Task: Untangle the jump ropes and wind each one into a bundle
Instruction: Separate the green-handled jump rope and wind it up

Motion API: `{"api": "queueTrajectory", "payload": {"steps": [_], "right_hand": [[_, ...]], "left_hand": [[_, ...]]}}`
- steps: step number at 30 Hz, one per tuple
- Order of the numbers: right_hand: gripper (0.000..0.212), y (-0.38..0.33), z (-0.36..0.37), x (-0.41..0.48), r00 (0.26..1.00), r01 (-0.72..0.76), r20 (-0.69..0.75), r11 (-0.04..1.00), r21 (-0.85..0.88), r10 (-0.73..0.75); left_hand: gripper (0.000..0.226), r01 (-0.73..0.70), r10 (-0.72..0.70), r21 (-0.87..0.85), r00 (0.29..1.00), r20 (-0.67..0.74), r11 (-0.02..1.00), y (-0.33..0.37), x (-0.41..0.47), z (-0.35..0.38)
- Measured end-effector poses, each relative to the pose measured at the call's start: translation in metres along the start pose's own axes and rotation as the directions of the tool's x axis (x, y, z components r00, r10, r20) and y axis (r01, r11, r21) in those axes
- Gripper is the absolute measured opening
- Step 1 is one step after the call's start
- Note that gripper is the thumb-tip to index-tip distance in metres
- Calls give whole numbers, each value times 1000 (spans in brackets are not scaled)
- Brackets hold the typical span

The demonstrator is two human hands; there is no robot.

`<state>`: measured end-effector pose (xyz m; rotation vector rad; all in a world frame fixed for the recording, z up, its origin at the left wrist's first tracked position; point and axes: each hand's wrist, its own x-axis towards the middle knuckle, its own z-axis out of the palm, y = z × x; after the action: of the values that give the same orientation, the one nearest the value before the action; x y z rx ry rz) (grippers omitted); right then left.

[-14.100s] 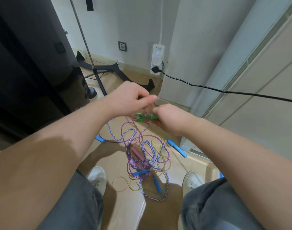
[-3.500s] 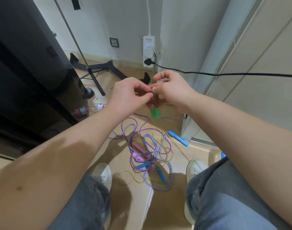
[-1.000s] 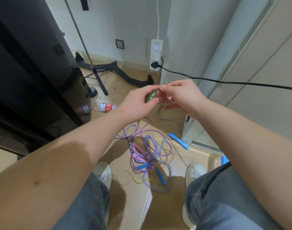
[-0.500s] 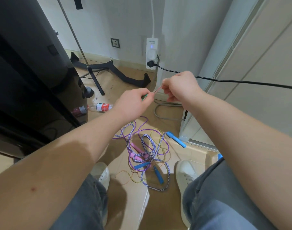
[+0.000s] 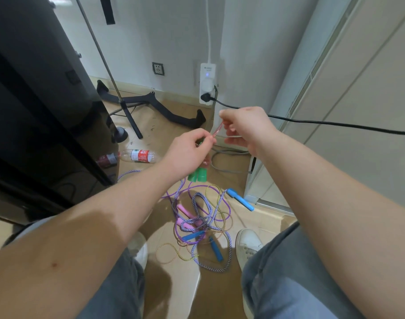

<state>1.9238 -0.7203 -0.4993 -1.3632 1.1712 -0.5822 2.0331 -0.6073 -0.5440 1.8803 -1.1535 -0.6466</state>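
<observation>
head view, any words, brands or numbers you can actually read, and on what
Nothing can be quoted with confidence.
Plastic bottle on the floor: red label with white print, too blurred to read.
White power strip on the wall: small dark brand mark at its top, too small to read.
Wall socket: no text visible.

A home interior is being shown: a tiled floor [image 5: 174, 284], a wall socket [image 5: 158, 68], a plugged-in power strip [image 5: 207, 84] and a discarded plastic bottle [image 5: 138, 155].
</observation>
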Motion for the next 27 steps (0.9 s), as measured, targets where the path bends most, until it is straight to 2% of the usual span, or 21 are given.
{"api": "queueTrajectory", "payload": {"steps": [3, 5, 8, 12, 15, 17, 20, 27], "right_hand": [[18, -3, -7, -8, 990, -11, 142, 994, 110, -5], [13, -5, -13, -14, 974, -2, 226, 991, 134, -28], [9, -6, -20, -24, 968, 18, 249, 995, 98, -42], [32, -5, -21, -33, 974, 30, 223, 999, 19, -34], [18, -8, -21, -45, 954, 80, 295, 995, -55, -61], [9, -11, -23, -56, 919, 173, 379, 976, -135, -111], [6, -16, -26, -69, 870, 302, 456, 933, -195, -186], [9, -27, -19, -71, 851, 393, 468, 881, -265, -239]], "left_hand": [[19, 4, -4, -41, 1000, 15, 999, 6, -5, 1], [17, 19, -18, -68, 1000, 22, 997, 11, -10, 1], [11, 57, -52, -110, 997, 51, 992, 20, -18, -1], [8, 73, -72, -105, 997, 18, 992, 29, -33, -7], [9, 107, -106, -148, 994, 16, 983, 36, -49, -14], [13, 107, -106, -130, 994, 12, 986, 41, -57, -19], [19, 79, -81, -82, 996, -30, 994, 52, -67, -28], [11, 61, -70, -85, 992, -105, 995, 56, -61, -48]]}}
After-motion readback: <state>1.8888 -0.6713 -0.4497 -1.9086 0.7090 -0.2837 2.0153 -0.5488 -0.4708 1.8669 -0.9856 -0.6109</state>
